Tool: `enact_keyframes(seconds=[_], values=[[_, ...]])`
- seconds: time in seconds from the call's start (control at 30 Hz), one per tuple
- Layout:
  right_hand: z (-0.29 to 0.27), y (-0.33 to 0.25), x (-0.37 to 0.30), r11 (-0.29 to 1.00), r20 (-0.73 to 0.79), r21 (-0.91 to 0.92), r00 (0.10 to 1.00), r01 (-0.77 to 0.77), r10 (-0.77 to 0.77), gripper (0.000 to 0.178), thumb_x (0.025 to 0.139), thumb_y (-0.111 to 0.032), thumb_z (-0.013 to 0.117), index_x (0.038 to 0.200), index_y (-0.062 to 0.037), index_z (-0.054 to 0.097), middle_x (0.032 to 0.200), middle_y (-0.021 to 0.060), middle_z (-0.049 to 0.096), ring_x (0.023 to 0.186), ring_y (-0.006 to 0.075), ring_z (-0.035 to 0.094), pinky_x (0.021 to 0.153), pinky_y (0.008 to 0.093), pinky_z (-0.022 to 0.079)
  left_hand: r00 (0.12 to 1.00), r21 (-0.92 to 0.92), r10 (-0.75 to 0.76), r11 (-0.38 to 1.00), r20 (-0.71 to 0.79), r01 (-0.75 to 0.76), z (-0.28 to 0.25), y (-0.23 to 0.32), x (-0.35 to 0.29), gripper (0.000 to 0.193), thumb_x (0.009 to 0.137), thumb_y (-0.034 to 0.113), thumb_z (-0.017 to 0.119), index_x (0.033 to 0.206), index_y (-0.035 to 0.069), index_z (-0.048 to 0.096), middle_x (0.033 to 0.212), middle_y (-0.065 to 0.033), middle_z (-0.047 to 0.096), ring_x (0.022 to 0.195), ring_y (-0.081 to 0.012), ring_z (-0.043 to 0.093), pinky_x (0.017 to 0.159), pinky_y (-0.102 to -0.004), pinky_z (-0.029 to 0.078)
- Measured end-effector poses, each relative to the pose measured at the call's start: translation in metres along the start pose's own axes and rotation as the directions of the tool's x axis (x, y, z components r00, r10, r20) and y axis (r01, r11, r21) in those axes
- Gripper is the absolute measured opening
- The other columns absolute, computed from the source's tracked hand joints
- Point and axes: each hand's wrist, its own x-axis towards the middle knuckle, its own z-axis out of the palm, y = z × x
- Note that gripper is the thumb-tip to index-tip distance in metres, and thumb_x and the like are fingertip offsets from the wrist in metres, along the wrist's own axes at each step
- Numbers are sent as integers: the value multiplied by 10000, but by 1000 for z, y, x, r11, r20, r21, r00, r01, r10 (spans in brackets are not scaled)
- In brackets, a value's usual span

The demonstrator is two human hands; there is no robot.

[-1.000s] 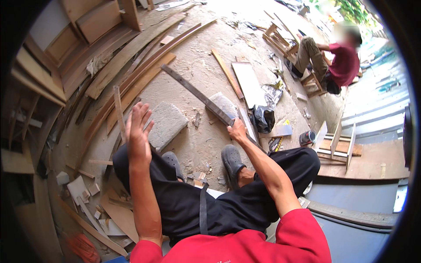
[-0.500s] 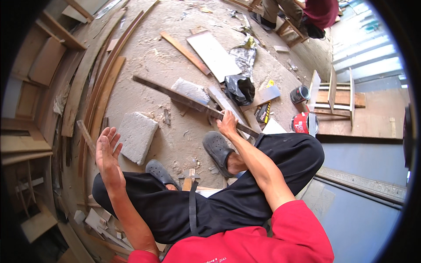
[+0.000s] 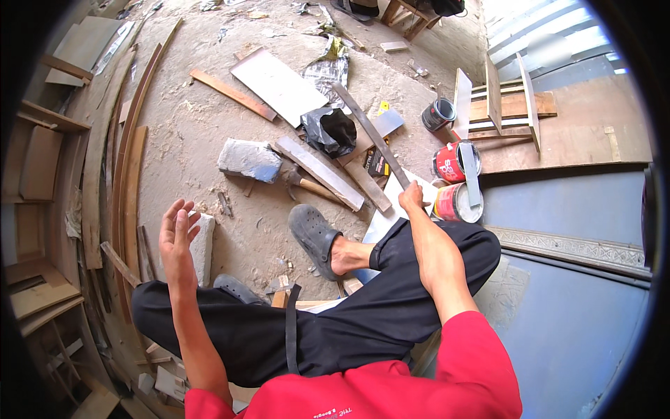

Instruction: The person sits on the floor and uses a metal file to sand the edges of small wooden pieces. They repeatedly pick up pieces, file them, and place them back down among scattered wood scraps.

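My right hand point(image 3: 413, 197) is closed around one end of a long, narrow, dark bar point(image 3: 371, 130), wood or metal, I cannot tell which. The bar slants away to the far left, passing over a white board and beside a black plastic bag point(image 3: 328, 133). My left hand point(image 3: 179, 234) is raised in the air, fingers apart, holding nothing. Below it on the floor stands a pale block point(image 3: 203, 250), partly hidden by the hand. A hammer point(image 3: 313, 187) lies in front of my clog, beside a rough concrete block point(image 3: 249, 160) and a flat grey-white plank point(image 3: 321, 172).
Open paint cans point(image 3: 438, 114) and red cans point(image 3: 447, 164) stand near my right knee. A small wooden frame point(image 3: 499, 105) is behind them. Long boards point(image 3: 132, 188) line the left side, next to wooden cabinets point(image 3: 42, 279). A white panel point(image 3: 279, 85) lies farther off.
The bar has swung clockwise, from across the blocks to over the white board by the cans. My right hand moved right with it. The view has shifted, and the hammer now shows.
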Motion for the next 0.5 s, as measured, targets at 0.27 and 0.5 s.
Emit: enact_keyframes(seconds=[0.27,0.5], values=[[51,69,41,933,214,-187,914,-309,345,458,861,-175,579,1296,-64,492,1302,173,539,1201,310,536,1060,495,358,990,71,-125,989,-57,129,-21,-27,4,465,987,354,479,1316,27,470,1252,-122,564,1113,-225,568,947,-352,433],[58,96,84,848,706,-524,598,79,380,293,814,-128,589,1078,-23,659,1151,191,632,975,263,628,809,429,500,989,71,-142,987,-45,145,-19,-36,4,465,975,362,505,1305,34,484,1229,-107,580,1094,-208,573,934,-339,433]])
